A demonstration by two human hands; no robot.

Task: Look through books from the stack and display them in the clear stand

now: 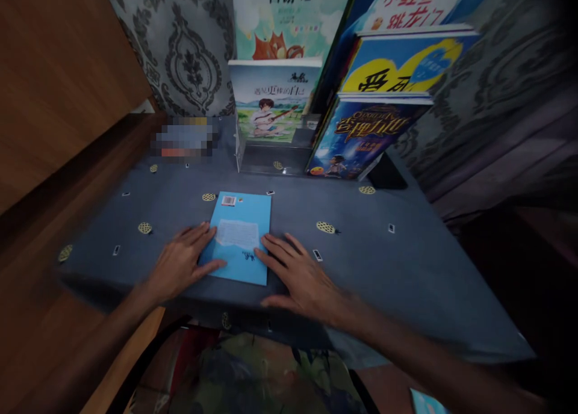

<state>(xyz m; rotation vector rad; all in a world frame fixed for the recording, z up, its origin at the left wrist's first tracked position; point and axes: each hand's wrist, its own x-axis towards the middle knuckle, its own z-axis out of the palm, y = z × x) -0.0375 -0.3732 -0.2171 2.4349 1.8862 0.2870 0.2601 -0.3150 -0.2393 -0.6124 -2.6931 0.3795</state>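
Note:
A thin light-blue book [244,209] lies flat and closed near the front edge of the cloth-covered table, its barcode in the far left corner and its print upside down to me. My left hand [185,254] rests at the book's left edge, fingers stretched out, with the thumb over the cover. At the right edge, my right hand [298,269] is spread, its fingertips touching the cover and its thumb off to the near side. Neither hand grips the book.
Behind, a clear stand [262,158] holds upright books, with a book showing a guitar player [271,104] in front. Right of it stands a dark-blue book [361,137] before a blue-and-yellow book [401,59]. A black object [388,172] lies beside them. A blurred item [185,137] sits far left.

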